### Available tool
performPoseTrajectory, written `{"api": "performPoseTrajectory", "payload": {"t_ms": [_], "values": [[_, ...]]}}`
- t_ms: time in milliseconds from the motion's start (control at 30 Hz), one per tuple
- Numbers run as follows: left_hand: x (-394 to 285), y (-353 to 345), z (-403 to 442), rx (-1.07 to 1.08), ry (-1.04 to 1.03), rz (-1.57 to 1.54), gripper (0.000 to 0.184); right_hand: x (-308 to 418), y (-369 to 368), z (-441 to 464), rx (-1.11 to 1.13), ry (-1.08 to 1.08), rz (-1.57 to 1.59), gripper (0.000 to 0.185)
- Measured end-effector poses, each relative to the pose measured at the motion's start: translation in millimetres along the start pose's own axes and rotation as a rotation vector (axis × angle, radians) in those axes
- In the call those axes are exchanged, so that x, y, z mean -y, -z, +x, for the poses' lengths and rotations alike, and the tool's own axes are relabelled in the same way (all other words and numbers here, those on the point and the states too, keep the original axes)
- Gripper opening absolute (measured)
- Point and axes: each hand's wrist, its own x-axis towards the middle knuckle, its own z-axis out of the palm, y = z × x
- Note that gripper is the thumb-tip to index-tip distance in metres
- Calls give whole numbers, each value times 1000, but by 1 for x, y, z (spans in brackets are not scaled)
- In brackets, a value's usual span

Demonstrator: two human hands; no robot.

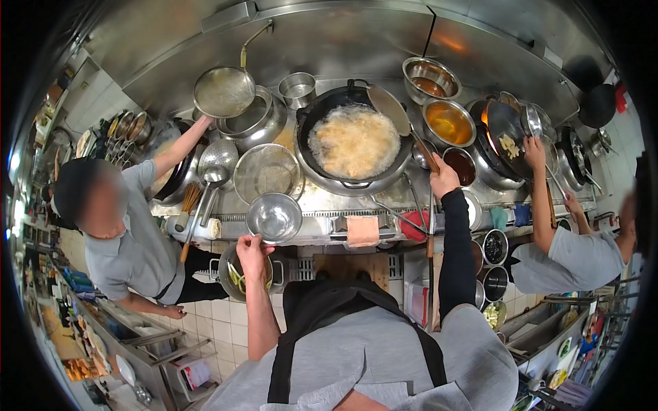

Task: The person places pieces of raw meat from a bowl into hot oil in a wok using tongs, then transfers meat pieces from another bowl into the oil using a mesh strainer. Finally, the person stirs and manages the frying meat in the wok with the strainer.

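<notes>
My left hand (255,252) grips the rim of a shiny metal bowl (274,219), with the thumb and fingers closed on its near edge. Nothing shows inside that bowl. My right hand (444,176) is wrapped around the wooden handle of a wide, round skimmer (388,109). The skimmer's disc is tilted over the right far edge of a large black wok (306,140). Pale pieces of food (355,142) fry in bubbling oil in the wok. Just beyond the bowl, a round wire strainer (267,171) rests on the stove top.
A co-worker (127,226) at left reaches toward a hanging strainer (224,92). At right another person (572,257) handles a wok (504,140) with flames beside it. Bowls of yellow liquid (449,123) and dark sauce (459,166) stand near my right hand. A pot (236,274) is below my left hand.
</notes>
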Motion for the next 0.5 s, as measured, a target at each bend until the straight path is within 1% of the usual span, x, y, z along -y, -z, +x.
{"api": "performPoseTrajectory", "payload": {"t_ms": [33, 133, 233, 267, 367, 433, 467, 500], "values": [[2, 0, 1, 5, -8, -6, 11, 0, 0, -1, -40, 18, 5, 64], [6, -2, 1, 1, -10, -27, 12, -8, -23, -7, -48, -48, 30, 64], [8, 0, 0, 4, -15, -47, 12, -14, -23, -29, -93, 64, 52, 64], [9, 2, 0, -1, -24, -41, 12, 14, -2, -47, -22, -32, 6, 64], [10, 6, -4, -26, -23, -16, 12, 11, 20, -73, -18, 89, 177, 65], [3, 7, -9, -54, 11, 15, 12, 28, 50, -88, 97, 38, 241, 65], [4, 7, -9, -54, 5, 17, 12, 26, 52, -91, 133, 26, 344, 66], [6, 8, -9, -52, 0, 18, 12, 22, 46, -92, 144, 48, 360, 65]]}}
